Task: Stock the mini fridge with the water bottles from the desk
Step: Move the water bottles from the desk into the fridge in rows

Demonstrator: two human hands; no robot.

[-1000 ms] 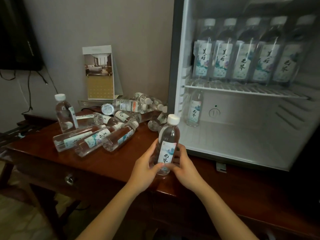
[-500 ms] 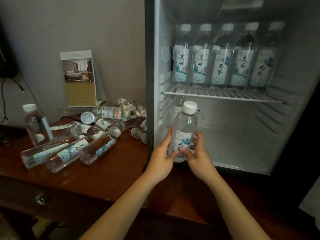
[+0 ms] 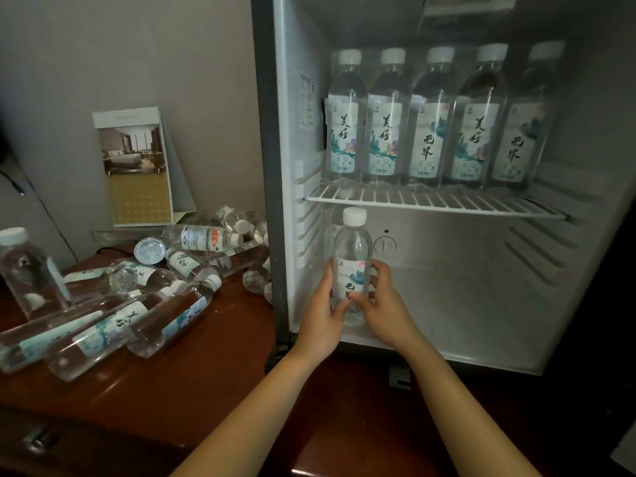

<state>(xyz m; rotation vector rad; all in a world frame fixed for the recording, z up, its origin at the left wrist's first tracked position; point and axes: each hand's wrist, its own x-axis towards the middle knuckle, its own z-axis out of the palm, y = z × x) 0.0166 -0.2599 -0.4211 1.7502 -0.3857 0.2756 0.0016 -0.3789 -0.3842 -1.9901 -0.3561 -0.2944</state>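
Head view: both hands clasp one clear plastic water bottle with a white cap [image 3: 352, 249], held upright at the front left of the white mini fridge's [image 3: 285, 166] lower compartment. The left hand [image 3: 321, 318] curls round its left side and the right hand [image 3: 385, 308] round its right, fingertips meeting over the label. Whether its base touches the fridge floor cannot be told. Another bottle [image 3: 335, 222] stands just behind it. Five matching bottles [image 3: 426, 115] stand in a row on the white wire shelf [image 3: 430, 201] above. On the reddish-brown wooden counter [image 3: 206, 373] left of the fridge lies a heap of bottles [image 3: 137, 321], with one upright bottle [image 3: 27, 270] at the far left.
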